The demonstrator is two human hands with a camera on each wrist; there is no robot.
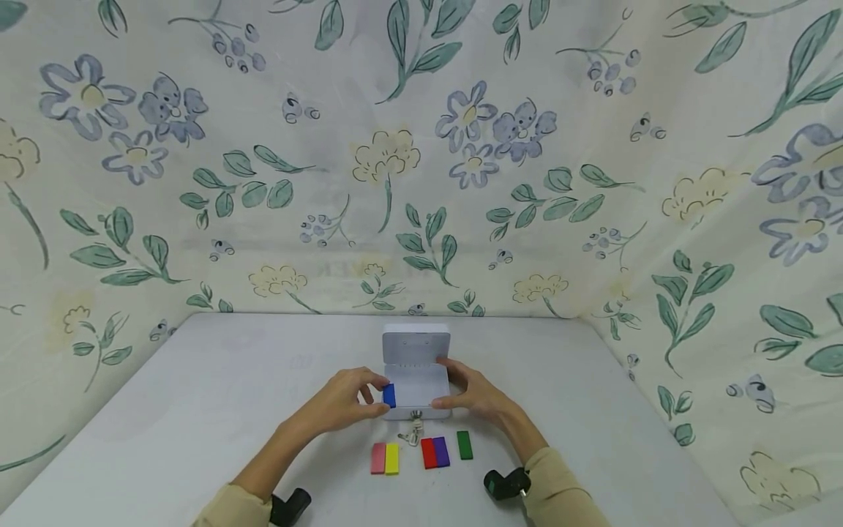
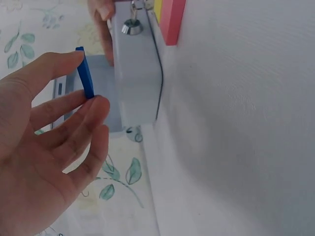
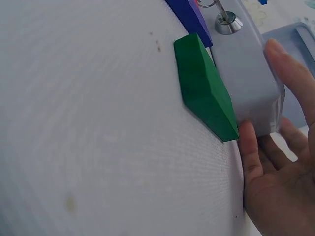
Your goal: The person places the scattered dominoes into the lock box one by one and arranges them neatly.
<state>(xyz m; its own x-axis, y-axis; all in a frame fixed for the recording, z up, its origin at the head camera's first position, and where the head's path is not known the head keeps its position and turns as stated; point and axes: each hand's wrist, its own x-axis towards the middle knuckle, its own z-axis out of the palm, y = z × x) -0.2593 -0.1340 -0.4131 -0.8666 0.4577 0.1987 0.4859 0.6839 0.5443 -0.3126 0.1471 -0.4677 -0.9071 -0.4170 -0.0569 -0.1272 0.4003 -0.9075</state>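
A white metal cash box (image 1: 418, 413) with its lid (image 1: 416, 347) raised stands on the table, a key ring (image 1: 413, 438) hanging from the front lock (image 2: 132, 26). My left hand (image 1: 344, 401) pinches a blue domino block (image 1: 389, 396) by its ends between thumb and fingertips, above the box's left side. In the left wrist view the block (image 2: 84, 73) is seen nearly edge-on. My right hand (image 1: 479, 394) grips the box's right side. Its thumb lies at the front rim and the other fingers reach along the side wall (image 3: 266, 118).
In front of the box lie a pink block (image 1: 378, 458) and a yellow one (image 1: 391, 459) side by side, a red block (image 1: 429, 454) against a purple one (image 1: 441, 451), and a green block (image 1: 465, 445). Floral cloth (image 1: 388, 219) hangs behind the white table (image 1: 263, 366).
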